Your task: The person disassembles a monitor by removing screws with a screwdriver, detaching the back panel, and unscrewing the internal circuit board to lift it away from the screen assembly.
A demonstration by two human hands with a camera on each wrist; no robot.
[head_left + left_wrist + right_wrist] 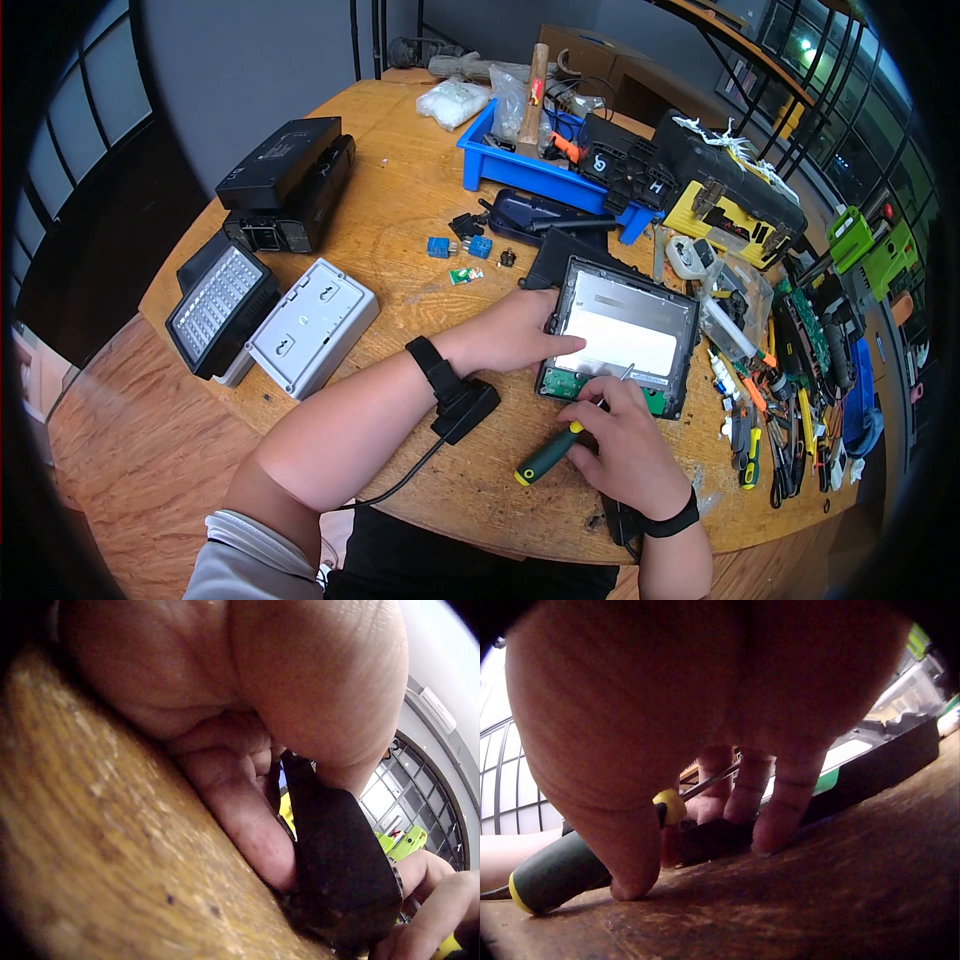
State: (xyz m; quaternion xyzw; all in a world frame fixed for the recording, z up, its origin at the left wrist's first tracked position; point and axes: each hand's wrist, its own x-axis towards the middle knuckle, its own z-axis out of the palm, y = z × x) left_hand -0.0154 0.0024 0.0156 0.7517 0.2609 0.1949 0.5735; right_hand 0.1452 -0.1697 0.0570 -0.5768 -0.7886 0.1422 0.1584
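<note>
A black-framed display unit (625, 335) with a silvery back panel and a green circuit board (566, 384) along its near edge lies tilted on the table. My left hand (505, 332) grips its left side, thumb over the frame and fingers curled around the black edge (345, 862). In my right hand (630, 440), a screwdriver (548, 455) with a dark green and yellow handle is held loosely between thumb and fingers. Its shaft (711, 780) passes under the fingers and points toward the panel. The right fingertips (769, 840) are down at the unit's near edge.
On the left stand a lamp with an LED panel (222, 308), a white box (312, 325) and stacked black devices (285, 180). Behind is a blue tray (520, 172) holding a hammer (535, 100). Several tools, including another screwdriver (751, 460), crowd the right side. Small blue connectors (478, 246) lie mid-table.
</note>
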